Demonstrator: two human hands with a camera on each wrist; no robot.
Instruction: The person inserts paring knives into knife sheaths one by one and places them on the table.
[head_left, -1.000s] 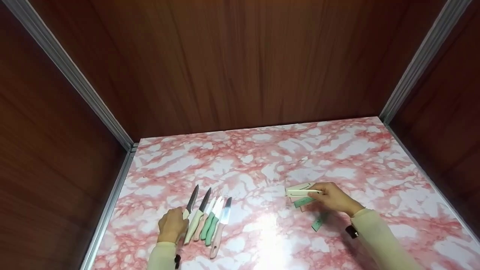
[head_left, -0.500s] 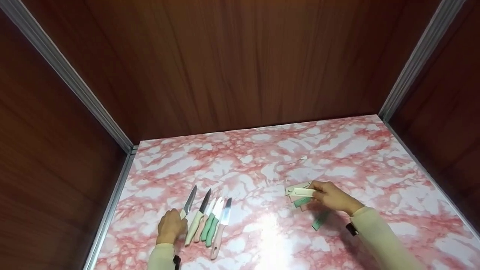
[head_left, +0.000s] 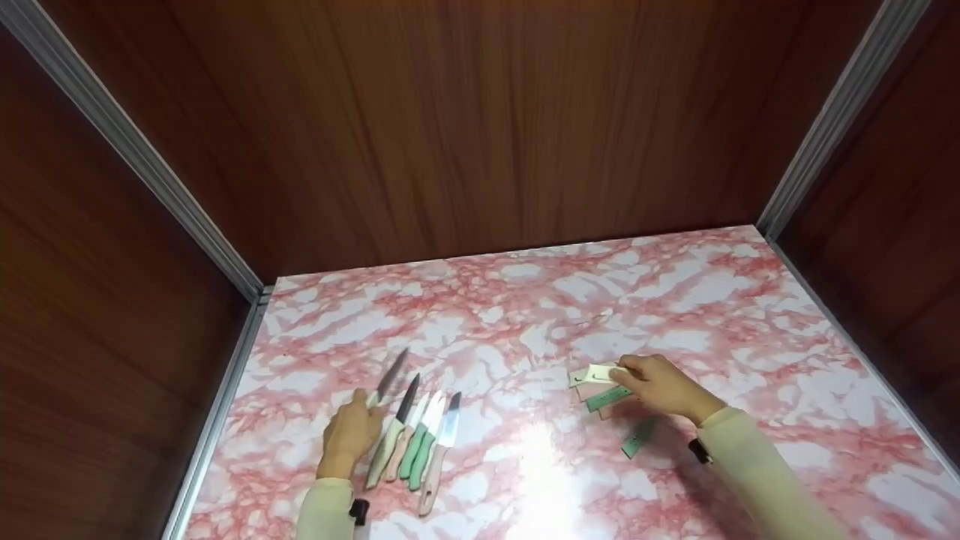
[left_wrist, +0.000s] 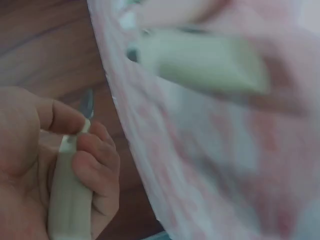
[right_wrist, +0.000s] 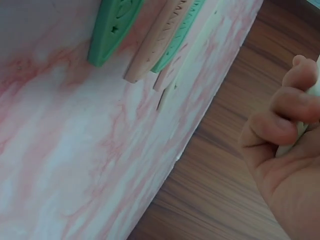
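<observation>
My left hand (head_left: 351, 435) grips a kitchen knife (head_left: 392, 373) by its cream handle (left_wrist: 70, 200), fingers curled round it, blade tilted up and away over the table's left side. Just right of it lie a cream-handled knife (head_left: 385, 454), then several knives with pink and green handles. On the right, my right hand (head_left: 664, 386) pinches a cream blade sheath (head_left: 601, 373), raised above the laid-out sheaths. Under it lie another cream sheath (head_left: 577, 379), pinkish ones and a green sheath (head_left: 607, 399). A second green sheath (head_left: 636, 441) lies apart, nearer the person.
The pink and white marbled table (head_left: 495, 315) meets a dark wood panel (head_left: 480, 135) at the back. Metal rails run up both rear corners, with wood panels at either side. The rightmost knife (head_left: 431, 480) has a pink handle and lies nearest the table's middle.
My left hand has lifted its knife and moved slightly up and right, away from the row. The sheath in my right hand has been raised and turned to show its flat side.
</observation>
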